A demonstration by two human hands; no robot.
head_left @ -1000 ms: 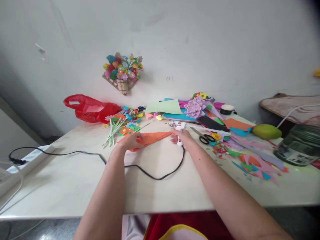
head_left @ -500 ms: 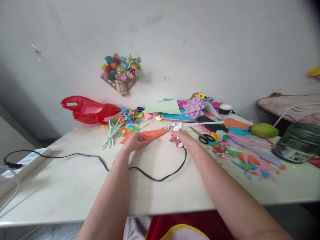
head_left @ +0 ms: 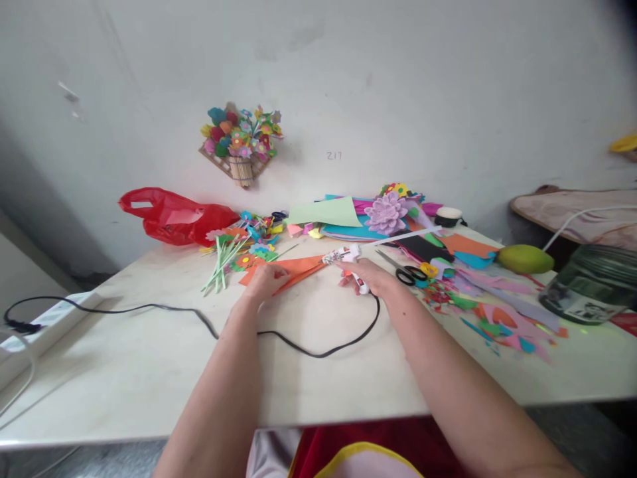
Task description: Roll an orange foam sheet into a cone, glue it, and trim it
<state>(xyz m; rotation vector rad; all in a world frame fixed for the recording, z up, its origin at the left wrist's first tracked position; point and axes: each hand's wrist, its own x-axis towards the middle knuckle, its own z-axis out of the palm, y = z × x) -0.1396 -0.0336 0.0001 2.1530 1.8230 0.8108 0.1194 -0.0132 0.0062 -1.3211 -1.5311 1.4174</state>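
My right hand (head_left: 361,273) is closed round a white hot glue gun (head_left: 352,253), with a long glue stick (head_left: 403,236) sticking out of its back toward the upper right. The gun's nozzle points left and meets the right end of a folded orange sheet (head_left: 301,267). My left hand (head_left: 266,282) grips that sheet near its left part, fingers curled over it. From the gun's handle a black cord (head_left: 318,355) loops across the table and passes under my left forearm. Whether glue is coming out is too small to see.
Green stems (head_left: 221,265) and foam flowers (head_left: 246,261) lie left of the sheet, before a red plastic bag (head_left: 179,219). Scissors (head_left: 408,273), colourful scraps (head_left: 497,318), a green fruit (head_left: 525,259) and a glass jar (head_left: 587,285) are on the right. A white power strip (head_left: 50,332) sits at left.
The glue gun has tilted, its glue stick now rising to the right, and its nozzle has shifted slightly left along the orange sheet. My left hand stays on the sheet.
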